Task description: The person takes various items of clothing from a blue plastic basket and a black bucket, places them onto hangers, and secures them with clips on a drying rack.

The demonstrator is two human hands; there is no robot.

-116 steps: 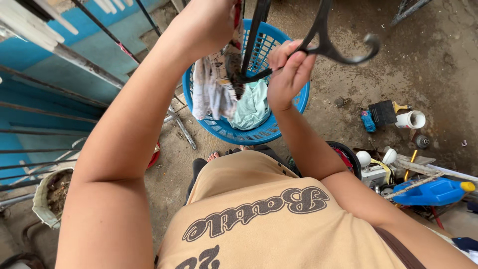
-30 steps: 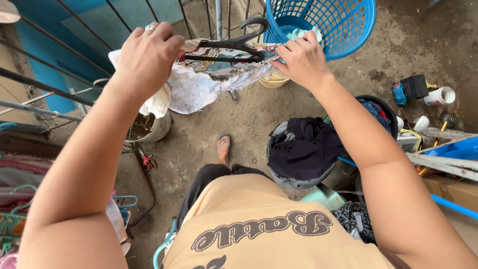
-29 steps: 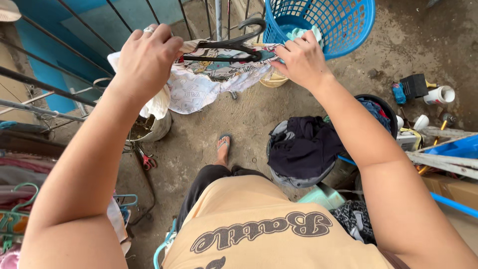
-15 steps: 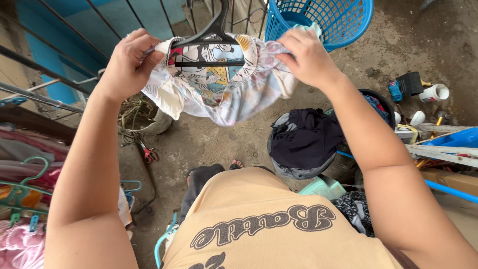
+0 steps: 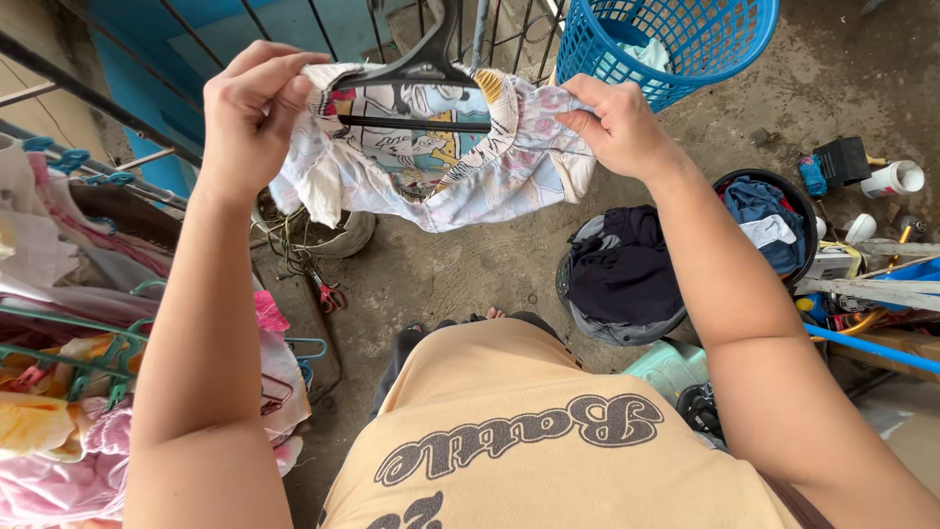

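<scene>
**Printed garment stretched on a black hanger above a bare concrete floor**

A white printed garment (image 5: 441, 162) hangs over a black hanger (image 5: 421, 83), held up in front of the chest at the top of the view. The left hand (image 5: 250, 103) pinches the cloth at one end between thumb and fingers; the right hand (image 5: 612, 122) pinches the other end the same way, so the fabric is pulled wide along the hanger's bar.

Just behind the right hand stands a blue laundry basket (image 5: 676, 44) with pale cloth inside. Below the right forearm a heap of dark clothes (image 5: 627, 274) fills a tub, and beside it a round black bucket (image 5: 798, 196) holds blue and white cloth.

The concrete floor (image 5: 470, 269) is grey, stained and gritty. Metal railing bars (image 5: 127, 113) run along the left before a blue wall (image 5: 186, 59). At the lower left, pink and yellow clothes (image 5: 59, 431) hang on green hangers (image 5: 69, 343). Small clutter, among it a white cup (image 5: 893, 178) and blue pipe (image 5: 871, 348), lines the right edge.
</scene>
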